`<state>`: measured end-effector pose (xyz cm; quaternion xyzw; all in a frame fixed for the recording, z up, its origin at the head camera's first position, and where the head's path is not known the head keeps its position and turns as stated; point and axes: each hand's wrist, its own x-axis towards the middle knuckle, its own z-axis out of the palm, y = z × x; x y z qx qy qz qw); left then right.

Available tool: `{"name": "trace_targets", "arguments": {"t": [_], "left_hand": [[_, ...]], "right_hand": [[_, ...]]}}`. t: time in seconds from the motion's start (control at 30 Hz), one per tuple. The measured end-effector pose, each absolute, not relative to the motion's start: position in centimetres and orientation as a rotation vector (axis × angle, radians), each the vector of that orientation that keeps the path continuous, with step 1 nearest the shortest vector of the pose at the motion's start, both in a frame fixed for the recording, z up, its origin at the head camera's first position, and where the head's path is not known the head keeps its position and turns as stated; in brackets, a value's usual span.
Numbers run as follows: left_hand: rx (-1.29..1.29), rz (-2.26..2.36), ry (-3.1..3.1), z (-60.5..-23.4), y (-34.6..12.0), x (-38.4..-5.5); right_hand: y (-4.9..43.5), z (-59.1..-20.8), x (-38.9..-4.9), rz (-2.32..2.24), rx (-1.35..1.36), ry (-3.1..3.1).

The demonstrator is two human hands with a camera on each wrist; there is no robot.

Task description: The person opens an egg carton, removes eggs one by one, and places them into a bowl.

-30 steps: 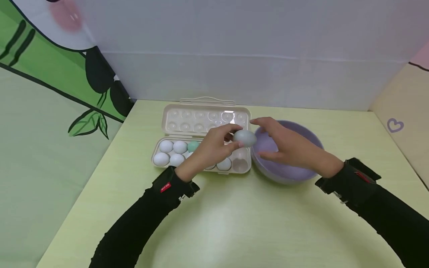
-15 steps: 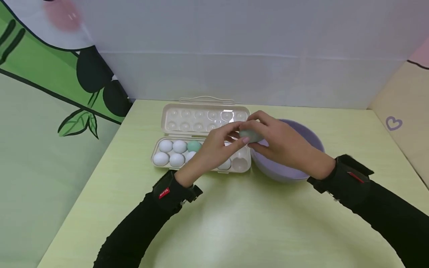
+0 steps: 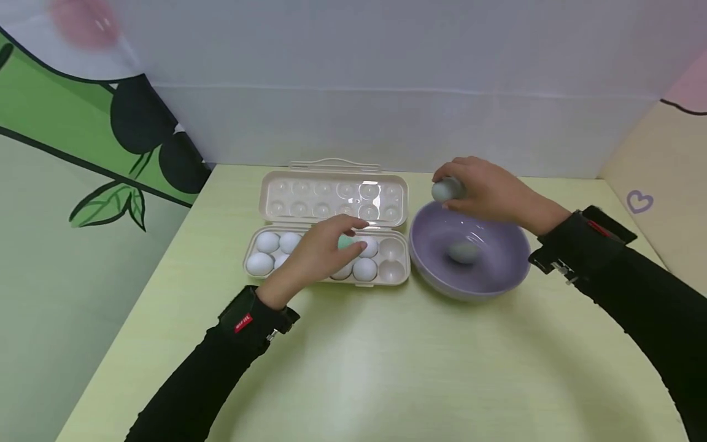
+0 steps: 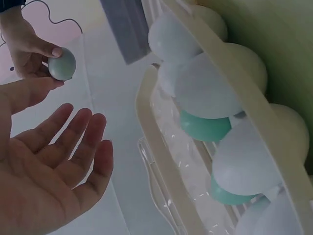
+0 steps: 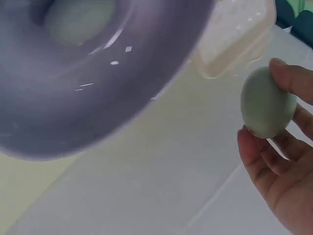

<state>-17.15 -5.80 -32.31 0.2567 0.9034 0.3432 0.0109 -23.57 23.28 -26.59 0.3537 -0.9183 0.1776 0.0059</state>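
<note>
My right hand (image 3: 486,190) pinches a pale green egg (image 3: 446,189) between thumb and fingers, above the back rim of the purple bowl (image 3: 499,267). In the right wrist view that egg (image 5: 266,105) looks whole, held by its sides. Another greyish egg (image 3: 463,252) lies in the bowl. My left hand (image 3: 315,253) hovers over the egg carton, fingers relaxed and holding nothing. White eggs (image 3: 259,264) and a green egg (image 3: 345,241) sit in the carton's cups, some hidden under that hand. The left wrist view shows the loosely spread left hand (image 4: 54,166) beside the carton.
The carton's clear-looking lid (image 3: 331,197) is folded back behind its tray. At the right end, two cups (image 3: 391,271) show their hollow bottoms beside the bowl. A pale table (image 3: 353,356) meets a printed cloth backdrop (image 3: 331,116) behind.
The egg passed from my left hand to my right hand, which then moved right and back over the bowl. My left hand drew back leftward over the carton. The bowl's egg came into view.
</note>
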Motion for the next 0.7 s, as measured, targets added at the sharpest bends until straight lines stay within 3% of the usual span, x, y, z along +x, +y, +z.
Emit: {"name": "trace_targets", "arguments": {"t": [0.43, 0.7], "left_hand": [[1.029, 0.315, 2.889, -36.2, -2.9, -17.2], [1.049, 0.238, 2.869, -36.0, -2.1, -16.6]], "right_hand": [[26.1, -33.0, -25.6, 0.498, 1.242, -3.135], [25.6, -35.2, -24.8, 0.357, 1.207, -3.222]]}}
